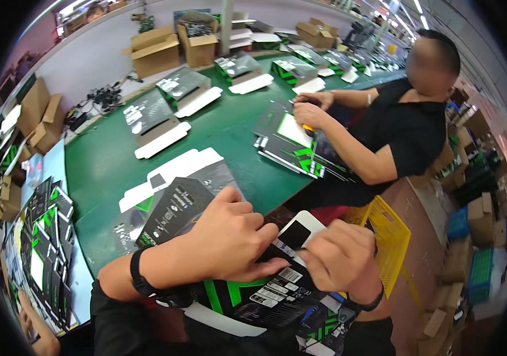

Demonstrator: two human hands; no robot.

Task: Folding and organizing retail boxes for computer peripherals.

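A black-and-green printed cardboard box (283,302) with a white-edged flap lies tilted close to my body, below both hands. My left hand (236,237) reaches over it with curled fingers, its thumb pressed on the printed panel beside the white labels. At the panel's right side, my right hand (342,255) is closed in a pinch near the white flap (302,228). Whatever its fingertips hold is too small to make out. Beyond my left forearm, another black box (176,204) lies on the green table, its white flaps spread.
Several part-open black boxes (185,86) line the green table (96,172). Flat printed cartons (49,261) are stacked at left. To the right, a co-worker (402,124) handles a carton sheet (292,136). A yellow crate (393,237) stands near my right hand.
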